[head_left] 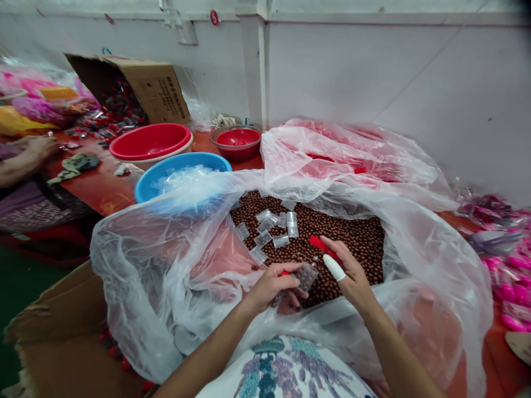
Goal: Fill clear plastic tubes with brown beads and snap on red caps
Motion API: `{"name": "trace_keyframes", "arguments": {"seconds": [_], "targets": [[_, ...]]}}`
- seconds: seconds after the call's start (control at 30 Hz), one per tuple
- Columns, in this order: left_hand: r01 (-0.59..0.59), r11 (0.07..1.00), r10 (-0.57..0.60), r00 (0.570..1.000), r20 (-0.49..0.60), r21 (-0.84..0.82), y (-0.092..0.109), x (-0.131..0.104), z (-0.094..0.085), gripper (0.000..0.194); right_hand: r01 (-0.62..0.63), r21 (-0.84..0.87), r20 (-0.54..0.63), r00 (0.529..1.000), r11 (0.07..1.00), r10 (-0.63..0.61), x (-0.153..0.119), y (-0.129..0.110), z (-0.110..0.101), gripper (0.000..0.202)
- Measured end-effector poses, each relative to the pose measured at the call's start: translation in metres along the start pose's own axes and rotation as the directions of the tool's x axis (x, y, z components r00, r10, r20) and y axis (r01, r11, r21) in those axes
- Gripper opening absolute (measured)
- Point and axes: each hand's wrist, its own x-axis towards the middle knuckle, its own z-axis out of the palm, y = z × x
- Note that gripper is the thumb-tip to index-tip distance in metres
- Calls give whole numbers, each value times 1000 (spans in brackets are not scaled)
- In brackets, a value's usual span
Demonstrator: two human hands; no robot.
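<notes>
My left hand (274,283) is closed around a small clear plastic box (307,276), which looks to have brown balls inside. A bit of red shows between its fingers; what it belongs to is hidden. To the right, my right hand (350,271), with a white cover on the thumb, pinches a red plastic piece (318,242). Both hands are over a heap of small round brown balls (344,237) in a large clear plastic bag (136,265). Several more clear boxes (264,239) lie on the balls, beyond my left hand.
A blue basin (143,185) of clear plastic pieces stands behind the bag, near red basins (149,141). Red pieces fill another bag (332,149) by the wall. At left are a tipped carton (155,91) and another person's arm (25,163). Pink packages (516,287) lie at right.
</notes>
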Motion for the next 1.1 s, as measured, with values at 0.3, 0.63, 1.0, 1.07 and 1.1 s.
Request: {"name": "trace_keyframes", "arguments": {"seconds": [0.3,0.63,1.0,1.07,1.1], "targets": [[-36,999,37,999,-32,34,-3,-1,0,46,109,-79,1,994,991,-110,-23,13,4,37],[-70,994,78,993,-89,84,-6,2,2,50,184,-271,30,983,945,-183,-30,15,5,54],[-50,988,66,992,-105,145,-10,1,1,51,305,-404,57,949,862,-309,-37,13,5,73],[-50,988,66,992,-108,144,-9,1,2,52,301,-435,50,949,849,-311,-37,13,6,70],[-58,989,73,991,-108,139,-8,1,3,53,303,-448,46,947,841,-317,-37,13,6,69]]}}
